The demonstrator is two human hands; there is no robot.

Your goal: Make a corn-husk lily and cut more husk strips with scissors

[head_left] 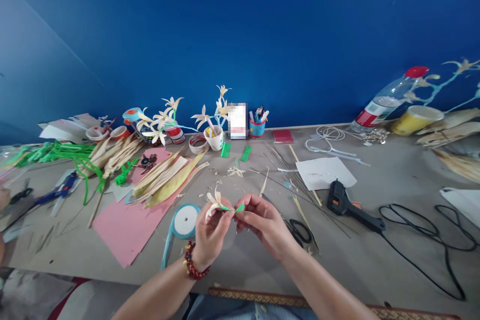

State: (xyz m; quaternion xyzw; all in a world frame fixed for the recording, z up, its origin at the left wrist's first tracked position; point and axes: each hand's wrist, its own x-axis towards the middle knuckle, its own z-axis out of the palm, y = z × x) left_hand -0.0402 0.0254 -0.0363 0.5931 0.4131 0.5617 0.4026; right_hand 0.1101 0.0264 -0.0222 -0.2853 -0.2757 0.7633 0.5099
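Note:
A cream husk flower with a green-wrapped stem is pinched between the thumb and fingers of my left hand, its petals pointing up and left. My right hand meets it at the stem, fingertips closed on a short green strip. The fingertips of both hands nearly touch. Left of my left hand lies a roll of light blue tape, its loose end trailing toward the table's front. Black scissors rest beside my right wrist. Another small flower lies beyond my hands.
Pink paper and dried husks lie on the left. A white cup with flowers stands at the back. On the right are a black glue gun with its cord, white paper and a tilted bottle.

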